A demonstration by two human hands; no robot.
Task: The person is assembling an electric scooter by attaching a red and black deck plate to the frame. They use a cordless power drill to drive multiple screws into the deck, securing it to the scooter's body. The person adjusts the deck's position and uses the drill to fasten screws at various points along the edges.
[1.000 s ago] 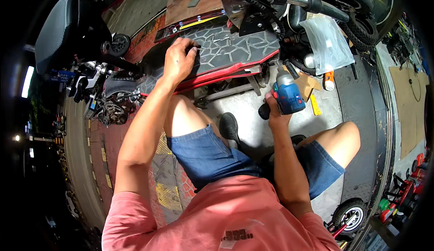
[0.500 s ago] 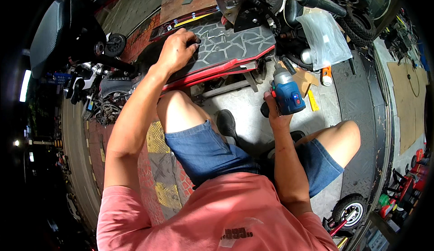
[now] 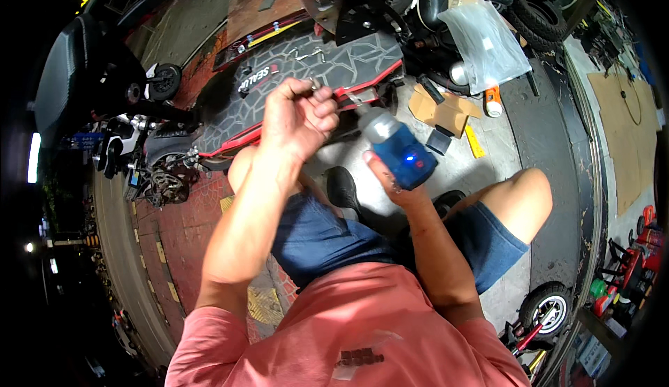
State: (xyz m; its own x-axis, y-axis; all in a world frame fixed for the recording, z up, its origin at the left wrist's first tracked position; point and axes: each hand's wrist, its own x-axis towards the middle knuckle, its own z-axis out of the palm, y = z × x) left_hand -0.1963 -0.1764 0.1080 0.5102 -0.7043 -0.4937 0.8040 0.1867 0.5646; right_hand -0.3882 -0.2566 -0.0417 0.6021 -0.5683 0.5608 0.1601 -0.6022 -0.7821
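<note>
My left hand (image 3: 301, 120) is raised over the near edge of a scooter deck (image 3: 224, 111), palm turned up and fingers curled. Between thumb and fingertips it pinches a small metal screw (image 3: 315, 85), partly hidden. My right hand (image 3: 394, 183) grips a blue cordless impact driver (image 3: 404, 151) from below. The driver's bit points up and left toward the left hand, apart from it. Several loose screws (image 3: 308, 55) lie on the deck's dark, grey-lined top. Red trim runs along the deck's near side.
A scooter seat (image 3: 73, 73) rises at the left. Right of the deck are an opened cardboard box (image 3: 442, 111), a clear plastic bag (image 3: 491, 49), an orange-and-white bottle (image 3: 493, 101) and a yellow strip (image 3: 474, 141). A small wheel (image 3: 548, 312) stands at lower right.
My left hand has lifted off the deck and come right and nearer, turning palm up with a screw. The driver has swung left toward it, its bit now tilted left.
</note>
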